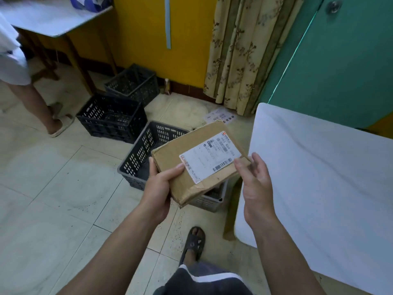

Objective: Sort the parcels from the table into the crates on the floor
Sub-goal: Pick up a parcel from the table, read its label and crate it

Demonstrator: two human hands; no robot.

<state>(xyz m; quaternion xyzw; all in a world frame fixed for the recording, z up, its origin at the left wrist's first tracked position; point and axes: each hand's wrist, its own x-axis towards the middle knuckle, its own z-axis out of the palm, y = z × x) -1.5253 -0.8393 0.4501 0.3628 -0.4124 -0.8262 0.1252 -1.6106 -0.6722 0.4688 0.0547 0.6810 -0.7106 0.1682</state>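
Note:
A flat brown cardboard parcel [191, 150] with a white shipping label hangs above the nearest grey crate [140, 154]. My left hand [159, 186] grips its near left corner, thumb on top. At the parcel's right edge my right hand [255, 184] touches it with thumb and fingertips, the fingers loosely bent. Two darker crates stand further back on the floor: one [110, 118] in the middle, one [134, 84] by the yellow wall. The white table [319, 177] is at my right.
Another person's legs and sandal [59, 126] stand at the left beside a second table [53, 20]. A sheet of labels [221, 117] lies on the tiled floor near the curtain [244, 54]. My own sandalled foot [194, 241] is below the parcel.

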